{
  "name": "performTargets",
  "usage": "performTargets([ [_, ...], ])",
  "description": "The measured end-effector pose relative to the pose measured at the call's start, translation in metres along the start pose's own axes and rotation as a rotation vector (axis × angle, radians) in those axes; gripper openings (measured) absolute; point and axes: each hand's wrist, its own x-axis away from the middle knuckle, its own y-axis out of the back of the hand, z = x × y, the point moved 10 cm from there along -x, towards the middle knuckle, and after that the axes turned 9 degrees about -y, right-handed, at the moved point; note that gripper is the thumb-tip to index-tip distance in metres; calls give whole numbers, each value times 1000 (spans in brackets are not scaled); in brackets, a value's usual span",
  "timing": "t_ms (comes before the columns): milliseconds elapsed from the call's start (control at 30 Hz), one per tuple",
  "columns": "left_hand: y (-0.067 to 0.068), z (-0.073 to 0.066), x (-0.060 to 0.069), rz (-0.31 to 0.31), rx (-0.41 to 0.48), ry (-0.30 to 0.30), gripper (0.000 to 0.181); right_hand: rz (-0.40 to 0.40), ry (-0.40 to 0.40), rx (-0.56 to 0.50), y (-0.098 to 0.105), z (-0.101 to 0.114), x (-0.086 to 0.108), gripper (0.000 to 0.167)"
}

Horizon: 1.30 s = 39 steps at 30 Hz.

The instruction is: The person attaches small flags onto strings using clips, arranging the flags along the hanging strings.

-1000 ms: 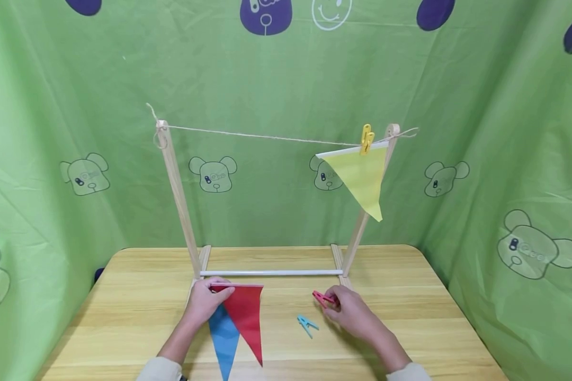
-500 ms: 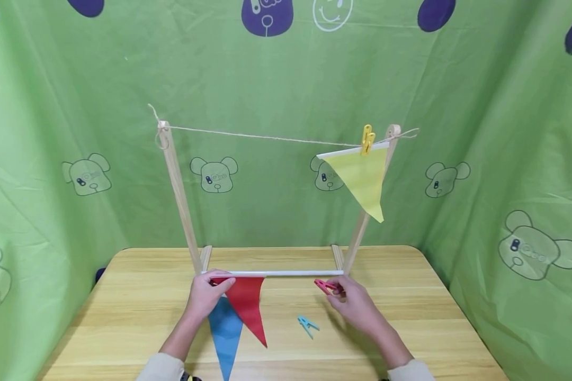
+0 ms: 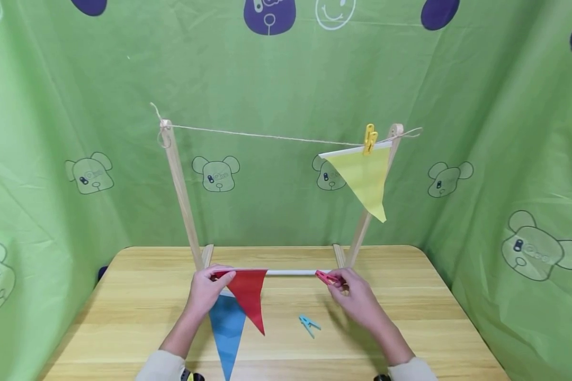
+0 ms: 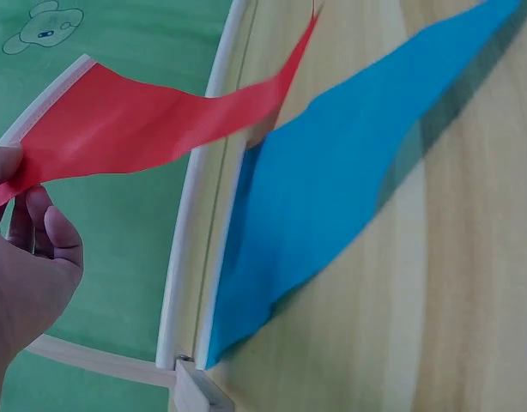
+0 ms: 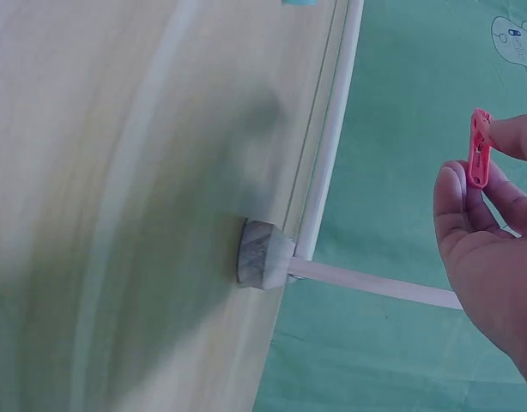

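Observation:
My left hand [image 3: 207, 291] pinches a red triangular pennant [image 3: 249, 292] by one end of its white-trimmed top edge, and its tip hangs down above the table. Below it a blue pennant [image 3: 227, 325] lies on the tabletop, also seen as a blue pennant [image 4: 306, 197] in the left wrist view. My right hand [image 3: 355, 296] holds a pink clothespin [image 3: 326, 277] between thumb and fingers; in the right wrist view this clothespin [image 5: 479, 148] shows side-on. Between the hands a light-blue clothespin [image 3: 309, 325] lies on the table. A yellow pennant [image 3: 364, 177] hangs from the string under a yellow clothespin [image 3: 369, 140].
A string [image 3: 262, 136] runs between two wooden posts, the left post [image 3: 181, 190] and the right post [image 3: 360, 233]. A white rod [image 3: 291, 272] joins their bases on the wooden table [image 3: 400, 307]. A green printed curtain [image 3: 267, 211] surrounds the table.
The left hand has lifted the red pennant up and away from the table, its top edge now level with the white rod. The right hand has risen slightly with the pink clothespin.

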Motion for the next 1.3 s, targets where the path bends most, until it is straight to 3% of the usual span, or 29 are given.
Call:
performTargets([
  [300,5,-14,-7,-20,1,-21,17,-16,3,-6,7,8,-3,26],
  [733,5,-29,-12,-15,53,7,23,-71,55,-7,23,26,-2,32],
  [900,4,-39,-19,-33,72,-24,22,-95,67,-35,31,33,-5,30],
  [1033,2,-46,-24,-43,98,-47,22,-115,91,-45,37,39,-6,29],
  [1300,-3,-54,-27,-29,155,-32,23,-133,183,-88,45,57,-8,30],
])
